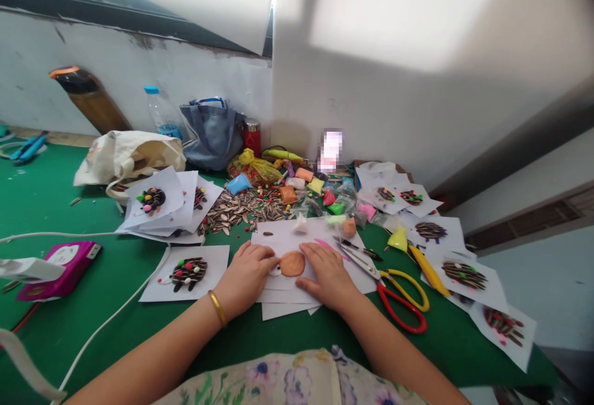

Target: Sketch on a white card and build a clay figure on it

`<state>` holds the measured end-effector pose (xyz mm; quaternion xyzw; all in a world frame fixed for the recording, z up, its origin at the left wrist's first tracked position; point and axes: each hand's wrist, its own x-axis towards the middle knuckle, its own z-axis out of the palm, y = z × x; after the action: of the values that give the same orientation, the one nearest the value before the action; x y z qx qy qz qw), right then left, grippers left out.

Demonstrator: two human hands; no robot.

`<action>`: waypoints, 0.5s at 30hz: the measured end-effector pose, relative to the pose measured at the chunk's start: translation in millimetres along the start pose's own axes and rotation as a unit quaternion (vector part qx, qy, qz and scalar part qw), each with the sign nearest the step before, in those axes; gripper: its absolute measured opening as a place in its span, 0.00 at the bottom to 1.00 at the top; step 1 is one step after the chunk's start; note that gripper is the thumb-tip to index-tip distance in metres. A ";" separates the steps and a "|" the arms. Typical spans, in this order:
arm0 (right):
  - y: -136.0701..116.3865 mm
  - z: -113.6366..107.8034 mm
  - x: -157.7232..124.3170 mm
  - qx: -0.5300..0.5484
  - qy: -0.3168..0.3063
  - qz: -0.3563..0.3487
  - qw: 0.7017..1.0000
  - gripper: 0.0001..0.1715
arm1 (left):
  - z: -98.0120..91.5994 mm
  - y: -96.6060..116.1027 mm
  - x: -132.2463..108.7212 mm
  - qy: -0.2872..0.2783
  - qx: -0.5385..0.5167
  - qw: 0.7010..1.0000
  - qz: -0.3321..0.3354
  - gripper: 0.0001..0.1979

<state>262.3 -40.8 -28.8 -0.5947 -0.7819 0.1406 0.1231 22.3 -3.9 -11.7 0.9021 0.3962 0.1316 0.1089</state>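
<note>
A flattened orange-brown clay oval point(292, 264) lies on a sheet of white paper point(278, 238) in front of me. A small white clay piece point(275, 269) with a dark dot adjoins its left side. My left hand point(248, 272) rests on the paper, fingers stretched out, the thumb reaching to the white piece. From the other side, my right hand point(329, 274) lies with fingers and thumb apart around the oval's right edge. Neither hand grips anything visible. Scissors point(378, 272) with red and yellow handles lie beside my right hand, near a black pen point(359, 248).
Sunflower seeds point(244, 210) and bagged coloured clay point(315, 185) spread behind the paper. Finished seed pictures point(189, 274) lie on both sides. A white cable point(116, 315) crosses the green tabletop point(125, 269) at left. Bags and bottles stand at the wall.
</note>
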 end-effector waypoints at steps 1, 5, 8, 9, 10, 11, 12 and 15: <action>0.3 0.5 0.0 0.000 0.002 -0.001 1.000 0.42 | -0.3 2.1 -0.1 0.005 -0.002 1.000 0.006 0.23; 0.7 0.9 -0.4 -0.004 0.007 -0.005 1.000 0.42 | -2.4 13.4 -0.2 0.024 0.012 0.996 0.088 0.19; 1.3 -0.7 -1.4 -0.005 0.006 -0.008 1.000 0.40 | -1.9 19.7 -0.1 0.013 0.027 0.991 0.132 0.16; 1.6 -1.2 -1.7 -0.004 0.006 -0.012 1.000 0.39 | -1.3 20.8 -0.2 0.009 0.030 0.991 0.133 0.16; 2.0 -1.4 -1.9 -0.002 0.008 -0.016 1.000 0.37 | -0.6 21.3 -0.3 0.004 0.033 0.991 0.131 0.17; 2.3 -1.4 -2.0 -0.001 0.010 -0.017 1.000 0.34 | 0.2 21.3 -0.6 0.000 0.034 0.991 0.128 0.17; 2.3 -1.0 -1.8 0.000 0.013 -0.016 1.000 0.32 | 0.9 21.0 -0.8 -0.002 0.033 0.991 0.126 0.17; 0.8 1.5 0.0 -0.006 0.029 -0.001 1.000 0.29 | 2.6 18.7 -1.5 -0.005 0.024 0.992 0.126 0.19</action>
<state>262.5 -40.7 -30.5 -0.5984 -0.7794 0.1186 0.1426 35.0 -17.6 -8.8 0.9478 0.2822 0.1300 0.0719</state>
